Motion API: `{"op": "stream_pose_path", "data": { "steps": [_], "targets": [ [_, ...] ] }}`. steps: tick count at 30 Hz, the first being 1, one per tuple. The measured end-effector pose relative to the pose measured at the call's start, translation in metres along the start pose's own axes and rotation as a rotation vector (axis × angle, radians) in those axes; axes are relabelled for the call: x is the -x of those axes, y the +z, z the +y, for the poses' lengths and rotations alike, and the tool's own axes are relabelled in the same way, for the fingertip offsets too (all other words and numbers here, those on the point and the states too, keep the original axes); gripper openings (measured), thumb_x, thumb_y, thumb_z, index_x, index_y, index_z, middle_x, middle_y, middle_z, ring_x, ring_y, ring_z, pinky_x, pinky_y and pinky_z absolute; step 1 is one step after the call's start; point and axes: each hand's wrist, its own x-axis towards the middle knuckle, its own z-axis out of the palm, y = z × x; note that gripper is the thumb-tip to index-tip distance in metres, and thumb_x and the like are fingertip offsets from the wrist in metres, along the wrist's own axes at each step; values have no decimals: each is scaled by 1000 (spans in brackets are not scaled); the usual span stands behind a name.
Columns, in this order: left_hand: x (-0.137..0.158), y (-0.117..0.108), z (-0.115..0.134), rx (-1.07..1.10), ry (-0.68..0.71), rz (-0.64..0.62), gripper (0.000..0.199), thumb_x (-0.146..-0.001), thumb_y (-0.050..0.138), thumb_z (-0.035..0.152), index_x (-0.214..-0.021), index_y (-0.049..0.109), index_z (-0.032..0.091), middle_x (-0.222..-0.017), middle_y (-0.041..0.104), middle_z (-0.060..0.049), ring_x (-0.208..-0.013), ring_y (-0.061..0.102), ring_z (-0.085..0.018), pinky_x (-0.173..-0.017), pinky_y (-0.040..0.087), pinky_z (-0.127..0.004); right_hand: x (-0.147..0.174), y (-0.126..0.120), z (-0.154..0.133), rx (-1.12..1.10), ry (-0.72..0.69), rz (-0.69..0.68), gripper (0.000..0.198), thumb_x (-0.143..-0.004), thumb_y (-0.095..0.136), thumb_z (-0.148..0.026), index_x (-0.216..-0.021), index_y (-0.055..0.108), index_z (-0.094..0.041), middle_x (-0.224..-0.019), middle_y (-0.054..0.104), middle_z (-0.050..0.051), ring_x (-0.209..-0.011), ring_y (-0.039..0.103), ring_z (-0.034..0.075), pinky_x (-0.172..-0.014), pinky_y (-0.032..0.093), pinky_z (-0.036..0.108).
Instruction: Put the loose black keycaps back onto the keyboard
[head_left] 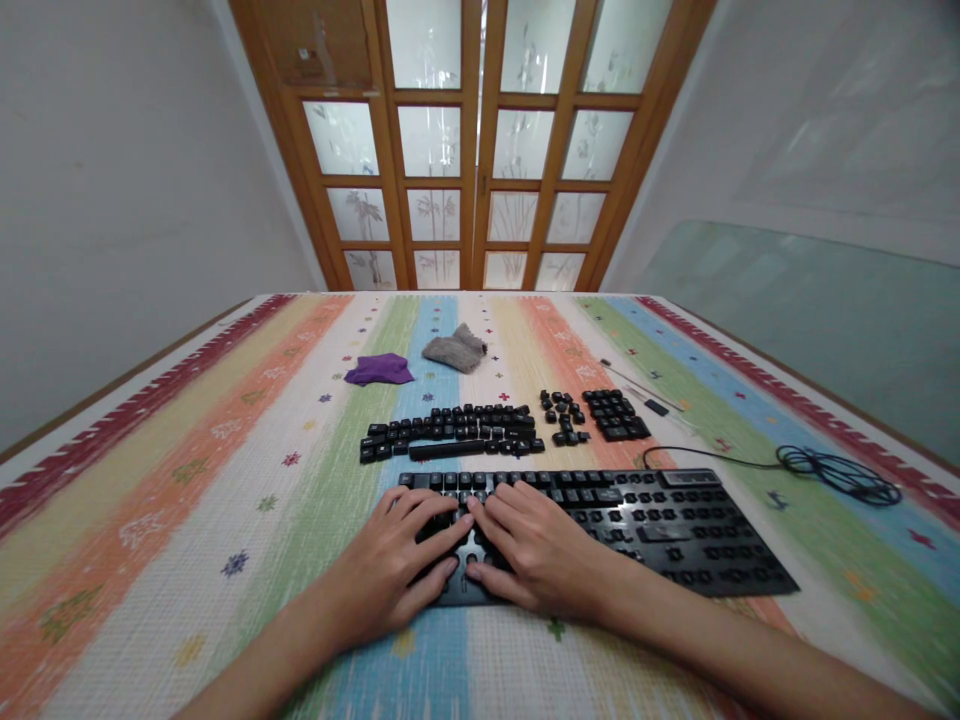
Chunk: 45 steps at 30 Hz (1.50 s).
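Note:
A black keyboard (675,535) lies flat on the striped cloth, with part of its top rows capped and bare key sockets across the right side. My left hand (409,550) rests on its left part, fingers stretched and apart. Beside it, my right hand (536,545) lies over the keys with bent fingers and the thumb held apart. Both index fingertips nearly meet on the upper rows, and the keys under them are hidden. Neither hand visibly grips anything. Behind the keyboard are loose black keycaps (450,430) in rows, including a long space bar (448,450).
Further right sit a smaller keycap group (566,412) and a number-pad block of keycaps (615,415). A thin brush-like tool (641,384) lies beyond. A coiled cable (836,472) is at the right. Purple cloth (380,369) and grey cloth (455,350) lie farther back.

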Motion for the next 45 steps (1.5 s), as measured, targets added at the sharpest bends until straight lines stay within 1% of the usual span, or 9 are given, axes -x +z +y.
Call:
{"op": "stream_pose_path", "data": {
  "steps": [8, 13, 18, 22, 28, 33, 35, 40, 45],
  "targets": [
    [0, 0, 0, 2, -3, 2, 42, -96, 53, 19, -137, 56, 21, -127, 61, -12, -116, 53, -28, -99, 42, -47, -1, 0, 0, -26, 11, -32, 50, -99, 48, -42, -121, 60, 2, -91, 67, 16, -86, 57, 27, -77, 47, 41],
    [-1, -1, 1, 12, 1, 7, 40, -95, 53, 18, -135, 58, 21, -126, 61, -12, -115, 54, -28, -99, 42, -47, -2, 0, -1, -25, -10, -10, 48, -100, 47, -43, -114, 62, 0, -90, 67, 17, -85, 57, 27, -77, 48, 42],
    [0, -1, 1, 7, -9, -8, 40, -96, 52, 19, -136, 57, 20, -127, 60, -12, -116, 53, -28, -99, 42, -48, -3, 0, 0, -38, 6, -21, 46, -100, 48, -41, -116, 62, -1, -91, 67, 16, -86, 58, 27, -75, 48, 41],
    [-1, -2, 2, 9, -5, 4, 38, -96, 52, 19, -133, 59, 21, -126, 61, -12, -115, 54, -28, -98, 43, -47, -3, 0, 0, -29, -11, -13, 45, -100, 49, -42, -112, 63, -1, -90, 67, 17, -85, 57, 27, -75, 48, 41],
    [-1, 0, 2, 1, -5, 2, 40, -96, 52, 18, -136, 56, 21, -126, 61, -13, -116, 53, -28, -98, 43, -48, -5, -1, -1, -43, 8, -12, 44, -101, 47, -39, -114, 63, 0, -89, 68, 16, -84, 58, 26, -73, 48, 40],
    [-1, 0, 2, 9, -9, 11, 39, -96, 52, 18, -135, 58, 22, -125, 61, -12, -114, 53, -27, -97, 43, -47, -5, 0, -1, -39, 7, -17, 41, -101, 47, -38, -110, 64, -2, -88, 67, 16, -83, 59, 26, -73, 48, 40],
    [-1, 0, 2, 15, -18, 10, 40, -95, 52, 18, -134, 58, 22, -125, 61, -12, -114, 53, -27, -98, 43, -47, -5, 1, -1, -44, 9, -29, 40, -101, 47, -38, -110, 64, -3, -89, 67, 16, -84, 59, 26, -73, 48, 40],
    [-1, -1, 2, 19, -10, 13, 38, -95, 51, 17, -133, 59, 20, -124, 61, -12, -114, 53, -28, -98, 42, -48, -4, 3, 0, -39, 10, -23, 44, -100, 48, -38, -116, 62, 1, -90, 68, 17, -85, 59, 27, -73, 49, 40],
    [0, 0, 1, 17, -16, -3, 40, -95, 53, 19, -135, 58, 22, -126, 61, -12, -115, 53, -28, -98, 43, -47, -3, 3, 1, -46, 13, -37, 44, -100, 50, -38, -119, 60, 0, -91, 67, 17, -87, 60, 26, -75, 49, 40]
  ]
}}
